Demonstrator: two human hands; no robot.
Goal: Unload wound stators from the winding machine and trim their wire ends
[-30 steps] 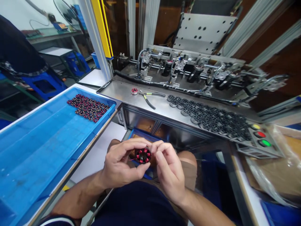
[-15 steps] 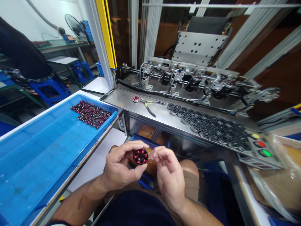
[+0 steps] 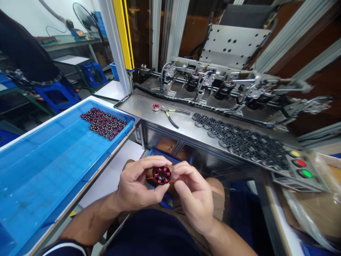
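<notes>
My left hand (image 3: pixel 137 188) grips a small round black stator with red wire coils (image 3: pixel 161 175), held face up over my lap. My right hand (image 3: pixel 193 195) has its fingertips pinched against the stator's right edge. Both hands are close together in front of the steel bench (image 3: pixel 183 126). A thin wire end at the stator is too fine to make out clearly.
A blue tray (image 3: pixel 48 167) at my left holds a cluster of wound stators (image 3: pixel 103 123). On the bench lie one stator (image 3: pixel 156 107), pliers (image 3: pixel 172 116) and several bare black cores (image 3: pixel 245 140). A winding machine (image 3: pixel 226 85) stands behind; coloured buttons (image 3: pixel 301 163) sit at right.
My right hand's fingers moved back in against the stator's right edge after being slightly apart from it. The stator has turned a little in my left hand. The view shifted slightly.
</notes>
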